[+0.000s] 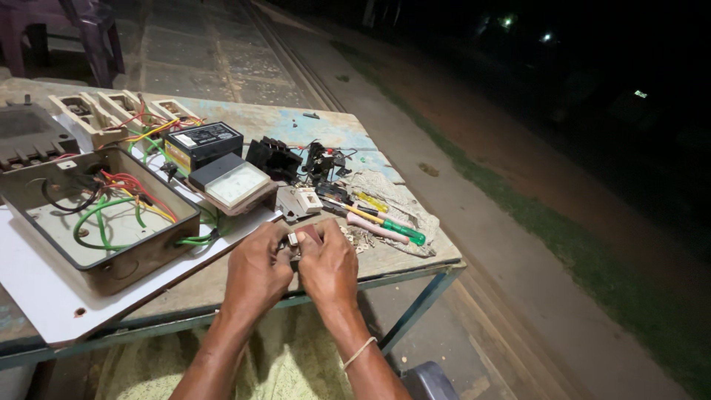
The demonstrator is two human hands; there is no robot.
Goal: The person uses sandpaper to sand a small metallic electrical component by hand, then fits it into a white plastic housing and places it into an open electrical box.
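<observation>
- Metal glints from the small part (pixel 293 239) pinched between my two hands, at the near edge of the wooden surface (pixel 385 259); most of it is hidden behind my fingers, so I cannot tell just what it is.
- Left hand (pixel 255 270): grip clenched around the part from the left, thumb on top, knuckles resting near the surface edge.
- Right hand (pixel 328 267): grip also clenched on the same part, fingertips meeting those of the left, a thin band on the wrist.
- To work it well, I judge I should keep both wrists braced against the surface edge so the part stays steady, and turn it toward the light before pressing or twisting anything.
- Holding it over the surface and not past the edge seems wise; a tiny piece dropped from here could fall to the ground in the dark.
- Just beyond my right hand lie a green-handled screwdriver (pixel 385 225) and a pink-handled tool (pixel 374 228) on a grey cloth (pixel 396 196), within easy reach.
- Left of my hands sits an open metal box (pixel 104 222) with red, green and yellow wires, on a white board (pixel 44 296).
- Farther back stand a white-faced meter (pixel 233 185) and a black box (pixel 204 144).
</observation>
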